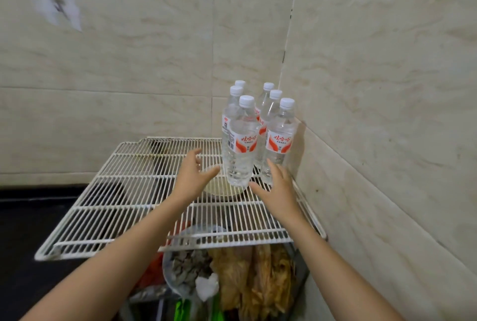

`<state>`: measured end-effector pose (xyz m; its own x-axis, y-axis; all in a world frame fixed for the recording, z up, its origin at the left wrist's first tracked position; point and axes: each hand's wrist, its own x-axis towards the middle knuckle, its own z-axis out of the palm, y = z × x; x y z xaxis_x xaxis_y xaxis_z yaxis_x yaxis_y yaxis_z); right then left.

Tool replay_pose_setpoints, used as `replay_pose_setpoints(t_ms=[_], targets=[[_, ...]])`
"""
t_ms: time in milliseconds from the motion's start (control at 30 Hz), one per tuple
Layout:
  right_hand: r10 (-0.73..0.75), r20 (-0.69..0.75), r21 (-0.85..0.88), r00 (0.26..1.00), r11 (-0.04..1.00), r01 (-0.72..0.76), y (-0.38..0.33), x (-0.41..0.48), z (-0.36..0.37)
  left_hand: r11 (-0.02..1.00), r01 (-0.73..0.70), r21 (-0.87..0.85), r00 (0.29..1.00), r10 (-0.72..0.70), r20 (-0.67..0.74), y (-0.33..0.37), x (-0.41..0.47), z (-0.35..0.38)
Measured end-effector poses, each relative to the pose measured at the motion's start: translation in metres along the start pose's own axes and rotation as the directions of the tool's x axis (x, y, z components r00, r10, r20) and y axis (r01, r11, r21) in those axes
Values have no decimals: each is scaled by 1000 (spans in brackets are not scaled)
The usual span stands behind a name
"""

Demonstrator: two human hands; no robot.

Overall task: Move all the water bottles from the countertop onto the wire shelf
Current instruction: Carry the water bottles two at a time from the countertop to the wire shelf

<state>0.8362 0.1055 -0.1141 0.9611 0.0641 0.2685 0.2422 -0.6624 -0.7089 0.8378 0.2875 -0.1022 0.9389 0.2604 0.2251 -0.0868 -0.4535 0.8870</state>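
Note:
Several clear water bottles with white caps and red-and-white labels stand upright in a tight cluster at the far right corner of the white wire shelf. The nearest bottle stands front left of the cluster, and another bottle stands to its right. My left hand hovers open just left of the nearest bottle, fingers spread, holding nothing. My right hand is open at the base of the two front bottles, fingers stretched toward them, not gripping either one.
Tiled walls meet in a corner right behind the bottles. Under the shelf lie a pale bowl, a plate of food, and dried yellowish food. A dark countertop stretches to the left.

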Motion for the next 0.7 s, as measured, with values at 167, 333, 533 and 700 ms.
replay_pose_setpoints(t_ms=[167,333,533,700], targets=[[-118,168,-11,979,993,121,-18,-15,32,997,82,16,987,-79,-142,-20,-46,-46],[-230,269,20,935,972,233,-55,-41,61,991,129,29,956,-117,-268,-35,-92,-93],[-345,314,6,884,932,362,-101,-74,75,992,124,-1,916,-115,-385,-41,-140,-145],[-403,355,9,844,904,428,-141,-117,108,979,204,25,862,-167,-479,-60,-206,-204]])
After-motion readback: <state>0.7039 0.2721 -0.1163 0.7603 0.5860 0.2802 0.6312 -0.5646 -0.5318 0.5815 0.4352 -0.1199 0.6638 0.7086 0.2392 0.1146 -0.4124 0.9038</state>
